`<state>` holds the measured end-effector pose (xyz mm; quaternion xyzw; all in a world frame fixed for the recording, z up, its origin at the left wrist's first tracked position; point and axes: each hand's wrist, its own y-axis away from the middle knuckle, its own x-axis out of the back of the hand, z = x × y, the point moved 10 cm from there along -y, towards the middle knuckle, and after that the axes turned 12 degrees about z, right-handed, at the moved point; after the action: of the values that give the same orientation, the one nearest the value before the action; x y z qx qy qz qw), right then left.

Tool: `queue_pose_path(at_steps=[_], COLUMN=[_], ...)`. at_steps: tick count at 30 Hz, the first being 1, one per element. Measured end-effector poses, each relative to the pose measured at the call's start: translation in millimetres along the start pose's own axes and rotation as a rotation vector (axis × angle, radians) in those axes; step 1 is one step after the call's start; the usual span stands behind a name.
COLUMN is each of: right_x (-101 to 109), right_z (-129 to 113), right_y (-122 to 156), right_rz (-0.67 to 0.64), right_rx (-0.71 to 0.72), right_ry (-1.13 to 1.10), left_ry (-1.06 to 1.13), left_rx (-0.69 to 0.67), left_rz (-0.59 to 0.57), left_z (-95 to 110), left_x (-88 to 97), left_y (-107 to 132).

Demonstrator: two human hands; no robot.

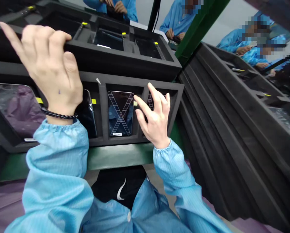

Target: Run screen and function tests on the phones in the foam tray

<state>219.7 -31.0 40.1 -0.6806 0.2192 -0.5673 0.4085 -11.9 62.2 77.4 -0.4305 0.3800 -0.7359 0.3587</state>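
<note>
My left hand (53, 64) is raised over the left part of a black foam tray (128, 141). Its little finger sticks out, the other fingers are bent, and nothing shows in its grasp. My right hand (157, 118) is over the tray's right end, fingers apart and holding nothing visible. Its index fingertip is at the right edge of a glossy dark panel (121, 113) with a ladder-like X pattern; whether it touches, I cannot tell. Another patterned panel (150, 102) is partly hidden behind that hand. Below my left hand, a dark glossy panel (89, 116) is half covered by my wrist.
A larger reflective panel (14, 110) lies in the left compartment. Behind stands another black tray (132, 61) with dark panels and yellow tabs. Stacked black trays (222, 129) rise on the right beside a green post (200, 29). Several people in blue work beyond.
</note>
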Motion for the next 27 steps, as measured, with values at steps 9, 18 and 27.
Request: queue_pose_path(at_steps=[9,18,27], right_x=[-19.4,-16.0,-14.9], right_z=[-6.4,-27.2,-47.1], right_y=[4.9,25.4,43.4], right_rz=[-0.088,-0.105,-0.127], right_rx=[0.062,0.155,0.186], right_ry=[0.012,-0.011,-0.075], left_ry=[0.161,0.103,0.169], left_rx=[-0.101,-0.11,-0.127], left_rz=[-0.085,-0.068,-0.067], left_z=[0.0,-0.4,-4.2], left_x=[-8.8,-9.7,-12.7], left_y=[5.1,5.3,4.0])
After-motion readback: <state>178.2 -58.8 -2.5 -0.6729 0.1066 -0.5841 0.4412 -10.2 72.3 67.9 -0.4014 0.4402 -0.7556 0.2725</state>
